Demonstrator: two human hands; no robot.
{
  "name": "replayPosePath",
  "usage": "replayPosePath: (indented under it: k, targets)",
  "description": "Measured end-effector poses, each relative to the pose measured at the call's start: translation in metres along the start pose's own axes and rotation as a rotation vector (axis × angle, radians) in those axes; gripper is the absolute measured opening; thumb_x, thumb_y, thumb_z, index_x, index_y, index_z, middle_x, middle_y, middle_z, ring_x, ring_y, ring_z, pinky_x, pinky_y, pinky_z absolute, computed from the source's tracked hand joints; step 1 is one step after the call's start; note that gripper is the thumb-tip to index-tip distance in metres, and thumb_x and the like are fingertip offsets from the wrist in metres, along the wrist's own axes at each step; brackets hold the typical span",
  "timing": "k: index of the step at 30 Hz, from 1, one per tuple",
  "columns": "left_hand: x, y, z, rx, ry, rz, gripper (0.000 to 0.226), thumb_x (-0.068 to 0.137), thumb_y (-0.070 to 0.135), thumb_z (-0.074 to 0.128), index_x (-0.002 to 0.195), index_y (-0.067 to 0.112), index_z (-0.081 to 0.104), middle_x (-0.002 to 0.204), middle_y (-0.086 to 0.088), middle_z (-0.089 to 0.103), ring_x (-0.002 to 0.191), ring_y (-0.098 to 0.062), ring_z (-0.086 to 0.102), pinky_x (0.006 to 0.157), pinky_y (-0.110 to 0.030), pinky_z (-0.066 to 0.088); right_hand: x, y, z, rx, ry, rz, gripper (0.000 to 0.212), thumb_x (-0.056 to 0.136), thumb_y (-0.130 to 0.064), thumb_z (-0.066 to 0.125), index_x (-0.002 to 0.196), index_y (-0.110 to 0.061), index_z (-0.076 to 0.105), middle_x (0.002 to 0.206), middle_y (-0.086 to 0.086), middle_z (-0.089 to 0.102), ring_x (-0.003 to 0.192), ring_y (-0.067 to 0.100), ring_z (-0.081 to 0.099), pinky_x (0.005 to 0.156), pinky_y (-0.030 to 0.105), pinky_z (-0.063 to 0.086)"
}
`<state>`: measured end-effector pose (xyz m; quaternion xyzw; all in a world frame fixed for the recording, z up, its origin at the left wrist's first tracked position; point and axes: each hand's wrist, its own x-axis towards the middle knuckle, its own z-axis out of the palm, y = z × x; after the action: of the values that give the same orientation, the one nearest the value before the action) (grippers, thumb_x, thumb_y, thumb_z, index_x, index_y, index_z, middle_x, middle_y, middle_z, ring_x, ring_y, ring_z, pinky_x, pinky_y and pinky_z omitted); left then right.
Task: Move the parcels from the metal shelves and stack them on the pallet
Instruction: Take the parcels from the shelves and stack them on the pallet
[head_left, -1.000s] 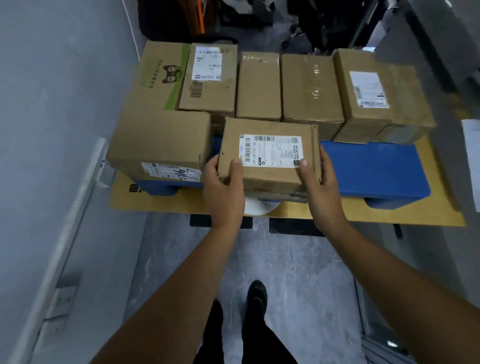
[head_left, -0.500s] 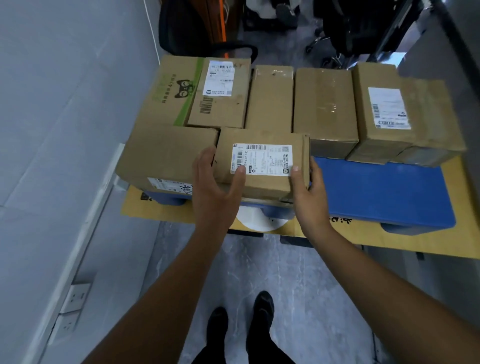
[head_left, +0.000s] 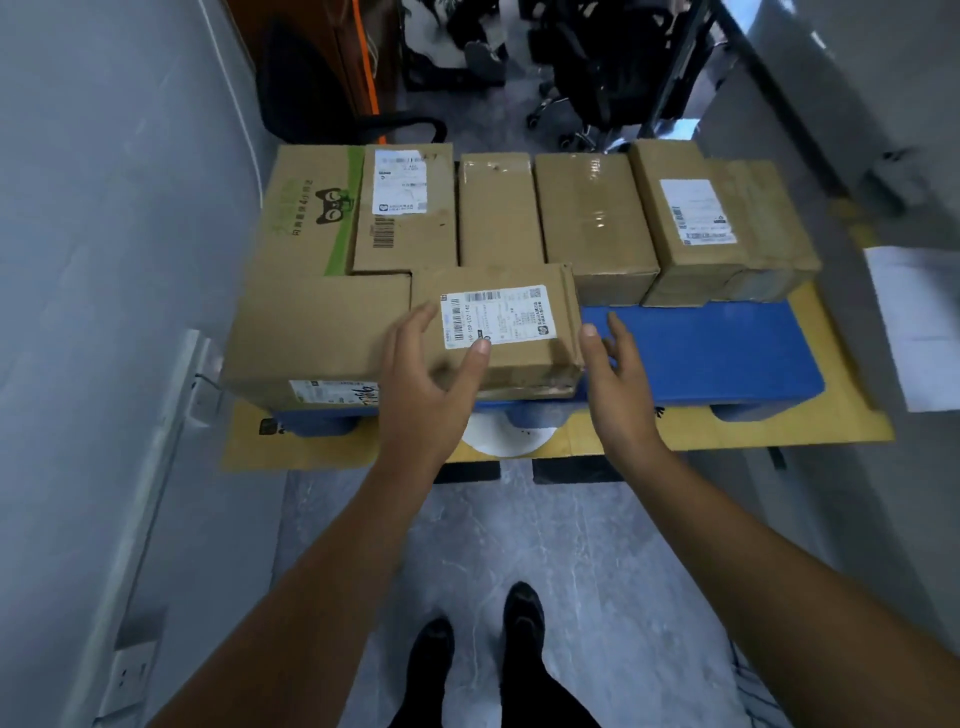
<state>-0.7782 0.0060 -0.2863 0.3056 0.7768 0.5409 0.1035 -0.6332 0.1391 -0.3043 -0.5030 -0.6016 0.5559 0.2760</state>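
Blurred, illegible label (head_left: 400, 179) on rear parcel (head_left: 421, 249)

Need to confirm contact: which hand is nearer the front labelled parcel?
Left. The left hand touches the labelled parcel, thumb on its label; the right hand is open beside its right edge, over the blue pallet.

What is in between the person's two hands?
The small labelled parcel, resting on the blue pallet, seen in the head view. The left hand touches it; the right hand is open beside its right edge.

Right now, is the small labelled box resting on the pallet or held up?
Resting: small labelled box sits flat on the blue pallet, right hand off it.
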Motion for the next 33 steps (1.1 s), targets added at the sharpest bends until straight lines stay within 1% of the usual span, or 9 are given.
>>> replayPosePath:
  k: [7, 10, 15, 17, 19, 22, 24, 30, 33]
  targets:
    - [-0.031, 0.042, 0.017, -0.083, -0.351, 0.21, 0.071, 0.093, 0.061, 0.055, 0.148, 0.018, 0.047, 0.151, 0.002, 0.048, 0.139, -0.006, 0.041, 0.106, -0.003, 0.026, -0.096, -0.015, -0.068, -0.119, 0.227, -0.142, 0.065, 0.101, -0.06, 0.054, 0.16, -0.04, 0.035, 0.164, -0.016, 0.035, 0.149, 0.0, 0.032, 0.121, 0.031, 0.031]
    - [-0.064, 0.068, 0.034, -0.122, -0.494, 0.283, 0.075, 0.092, 0.064, 0.054, 0.15, 0.019, 0.045, 0.153, 0.004, 0.044, 0.141, -0.006, 0.038, 0.105, -0.002, 0.024, -0.15, -0.013, -0.107, -0.19, 0.351, -0.169, 0.064, 0.101, -0.056, 0.055, 0.16, -0.036, 0.038, 0.156, -0.021, 0.038, 0.126, -0.027, 0.037, 0.106, 0.004, 0.03]
    - [-0.144, 0.118, 0.06, -0.217, -0.759, 0.421, 0.076, 0.091, 0.067, 0.053, 0.152, 0.023, 0.043, 0.152, 0.011, 0.041, 0.141, -0.002, 0.037, 0.103, -0.002, 0.025, -0.252, -0.003, -0.18, -0.334, 0.565, -0.154, 0.07, 0.098, -0.058, 0.054, 0.16, -0.03, 0.038, 0.15, -0.022, 0.038, 0.138, -0.009, 0.032, 0.108, 0.008, 0.023]
    - [-0.185, 0.139, 0.071, -0.239, -0.878, 0.477, 0.077, 0.091, 0.068, 0.052, 0.153, 0.024, 0.042, 0.154, 0.008, 0.042, 0.143, -0.005, 0.037, 0.109, -0.014, 0.03, -0.301, 0.006, -0.211, -0.36, 0.659, -0.129, 0.069, 0.098, -0.058, 0.054, 0.16, -0.031, 0.037, 0.151, -0.023, 0.038, 0.14, -0.007, 0.031, 0.11, 0.011, 0.022]
    - [-0.235, 0.161, 0.082, -0.258, -0.99, 0.54, 0.077, 0.091, 0.069, 0.053, 0.153, 0.026, 0.042, 0.155, 0.008, 0.041, 0.144, -0.006, 0.036, 0.113, -0.023, 0.033, -0.356, 0.019, -0.241, -0.374, 0.76, -0.093, 0.068, 0.1, -0.058, 0.055, 0.16, -0.033, 0.036, 0.159, -0.019, 0.038, 0.145, -0.003, 0.032, 0.114, 0.015, 0.022]
    - [-0.319, 0.196, 0.093, -0.312, -1.128, 0.628, 0.078, 0.089, 0.069, 0.054, 0.152, 0.025, 0.044, 0.15, 0.011, 0.042, 0.137, 0.001, 0.038, 0.109, -0.012, 0.029, -0.443, 0.041, -0.282, -0.407, 0.893, -0.056, 0.071, 0.098, -0.065, 0.053, 0.159, -0.033, 0.038, 0.162, -0.011, 0.041, 0.149, 0.005, 0.035, 0.12, 0.026, 0.027]
    - [-0.383, 0.22, 0.097, -0.354, -1.206, 0.691, 0.075, 0.089, 0.067, 0.055, 0.15, 0.024, 0.046, 0.147, 0.012, 0.044, 0.137, -0.001, 0.04, 0.112, -0.019, 0.032, -0.509, 0.054, -0.309, -0.421, 0.988, -0.026, 0.069, 0.098, -0.064, 0.053, 0.158, -0.031, 0.04, 0.161, -0.01, 0.043, 0.147, 0.003, 0.037, 0.119, 0.026, 0.029]
    - [-0.617, 0.286, 0.079, -0.466, -1.433, 0.805, 0.068, 0.09, 0.066, 0.057, 0.146, 0.029, 0.049, 0.143, 0.016, 0.045, 0.138, -0.005, 0.043, 0.113, -0.025, 0.035, -0.738, 0.101, -0.383, -0.384, 1.29, 0.079, 0.063, 0.1, -0.054, 0.055, 0.157, -0.031, 0.042, 0.154, -0.014, 0.045, 0.133, -0.011, 0.036, 0.101, -0.001, 0.023]
    - [-0.725, 0.31, 0.061, -0.513, -1.534, 0.847, 0.064, 0.091, 0.063, 0.058, 0.146, 0.032, 0.048, 0.144, 0.019, 0.044, 0.137, -0.001, 0.042, 0.113, -0.025, 0.034, -0.841, 0.124, -0.409, -0.377, 1.439, 0.12, 0.061, 0.101, -0.054, 0.056, 0.156, -0.029, 0.044, 0.148, -0.017, 0.045, 0.13, -0.014, 0.036, 0.098, -0.006, 0.022]
